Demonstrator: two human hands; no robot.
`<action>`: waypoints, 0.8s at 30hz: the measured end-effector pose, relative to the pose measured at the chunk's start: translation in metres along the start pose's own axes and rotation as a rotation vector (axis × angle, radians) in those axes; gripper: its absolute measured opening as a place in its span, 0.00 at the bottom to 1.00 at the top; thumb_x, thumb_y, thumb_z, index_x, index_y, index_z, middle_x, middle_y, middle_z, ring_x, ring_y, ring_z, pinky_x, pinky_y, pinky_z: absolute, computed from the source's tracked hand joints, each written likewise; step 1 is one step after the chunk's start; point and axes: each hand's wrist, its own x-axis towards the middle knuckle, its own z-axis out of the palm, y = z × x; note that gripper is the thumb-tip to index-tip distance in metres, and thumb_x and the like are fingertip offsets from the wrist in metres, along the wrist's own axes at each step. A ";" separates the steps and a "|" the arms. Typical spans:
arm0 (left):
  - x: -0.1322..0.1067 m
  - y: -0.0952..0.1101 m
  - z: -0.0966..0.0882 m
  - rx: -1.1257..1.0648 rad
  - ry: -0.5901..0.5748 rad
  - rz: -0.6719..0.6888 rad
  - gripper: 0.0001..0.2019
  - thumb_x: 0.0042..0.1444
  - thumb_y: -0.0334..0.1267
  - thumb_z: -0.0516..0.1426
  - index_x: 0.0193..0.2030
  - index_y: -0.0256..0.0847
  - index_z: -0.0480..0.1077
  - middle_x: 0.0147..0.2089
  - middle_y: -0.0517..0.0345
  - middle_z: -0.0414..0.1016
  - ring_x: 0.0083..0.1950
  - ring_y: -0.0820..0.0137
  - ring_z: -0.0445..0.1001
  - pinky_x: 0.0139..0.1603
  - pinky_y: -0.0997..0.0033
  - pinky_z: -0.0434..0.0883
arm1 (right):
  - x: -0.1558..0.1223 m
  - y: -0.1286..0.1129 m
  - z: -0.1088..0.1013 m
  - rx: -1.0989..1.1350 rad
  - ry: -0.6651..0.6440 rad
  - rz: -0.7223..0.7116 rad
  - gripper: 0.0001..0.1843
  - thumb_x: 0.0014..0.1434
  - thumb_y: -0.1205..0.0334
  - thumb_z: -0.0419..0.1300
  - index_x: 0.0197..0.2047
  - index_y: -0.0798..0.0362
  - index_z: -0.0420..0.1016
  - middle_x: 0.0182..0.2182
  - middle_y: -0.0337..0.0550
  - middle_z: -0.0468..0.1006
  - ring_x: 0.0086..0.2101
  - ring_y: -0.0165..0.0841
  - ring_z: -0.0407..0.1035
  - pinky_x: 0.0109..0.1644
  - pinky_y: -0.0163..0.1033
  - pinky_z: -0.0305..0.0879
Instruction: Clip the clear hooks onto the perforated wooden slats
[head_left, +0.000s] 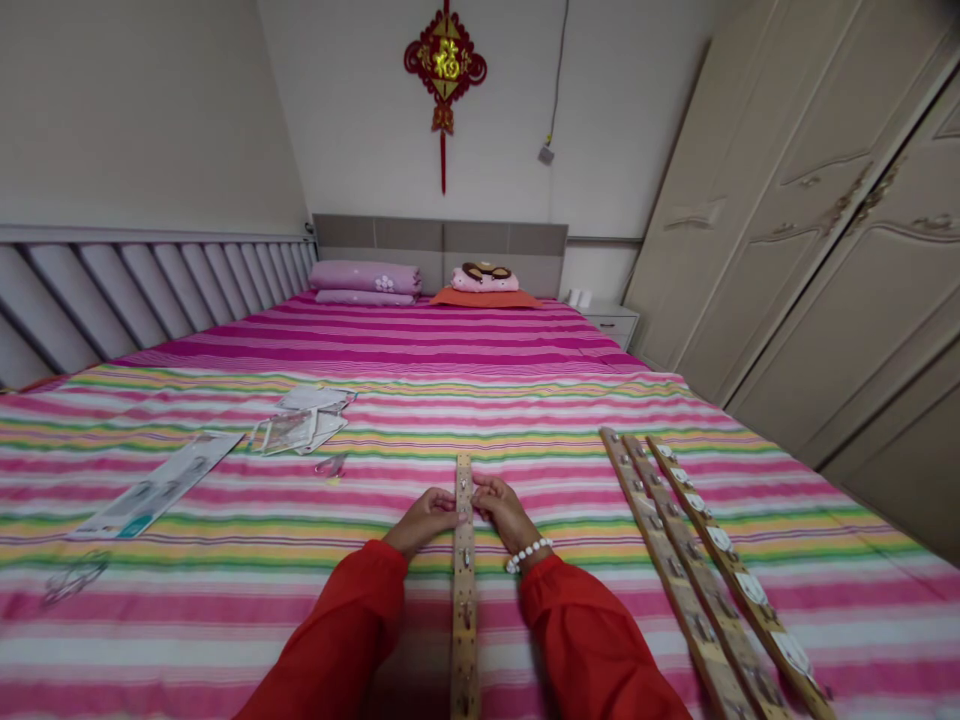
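A long, narrow wooden strip (465, 578) with a row of small metal hooks lies lengthwise on the striped bedcover, pointing away from me. Near its far end, my left hand (426, 518) is closed on the left edge, thumb reaching onto the wood. Across from it, my right hand (504, 512), with a white bead bracelet (529, 555) at the wrist, has bent fingers at the right edge beside the farthest hook. Anything small between the fingertips is too hidden to tell. Both arms wear red sleeves.
Three more strips lie to the right: a left one (671, 560), a middle one (694, 555) and a right one (739, 570) with white pieces. On the left are a flat package (161, 490), clear packets (304, 420), a small metal piece (331, 465) and a thin tangled item (75, 577).
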 end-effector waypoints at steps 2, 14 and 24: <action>0.002 0.003 0.001 0.009 0.023 -0.037 0.24 0.32 0.55 0.66 0.27 0.39 0.65 0.24 0.65 0.67 0.27 0.75 0.66 0.31 0.74 0.63 | -0.001 -0.001 0.001 -0.001 0.002 -0.005 0.18 0.36 0.67 0.65 0.36 0.56 0.73 0.15 0.27 0.66 0.16 0.23 0.54 0.21 0.32 0.46; 0.007 0.007 0.007 0.070 0.060 -0.097 0.20 0.30 0.52 0.64 0.18 0.41 0.60 0.16 0.68 0.61 0.22 0.77 0.59 0.27 0.74 0.56 | 0.000 0.001 -0.001 0.012 0.001 0.002 0.20 0.37 0.66 0.65 0.37 0.56 0.72 0.16 0.27 0.67 0.16 0.22 0.54 0.20 0.31 0.45; 0.005 0.005 0.003 0.039 0.017 -0.066 0.13 0.31 0.45 0.61 0.17 0.40 0.62 0.16 0.68 0.61 0.23 0.77 0.58 0.28 0.74 0.56 | 0.002 0.005 -0.004 0.056 -0.006 -0.010 0.20 0.36 0.69 0.65 0.37 0.56 0.72 0.17 0.29 0.70 0.15 0.22 0.55 0.19 0.31 0.45</action>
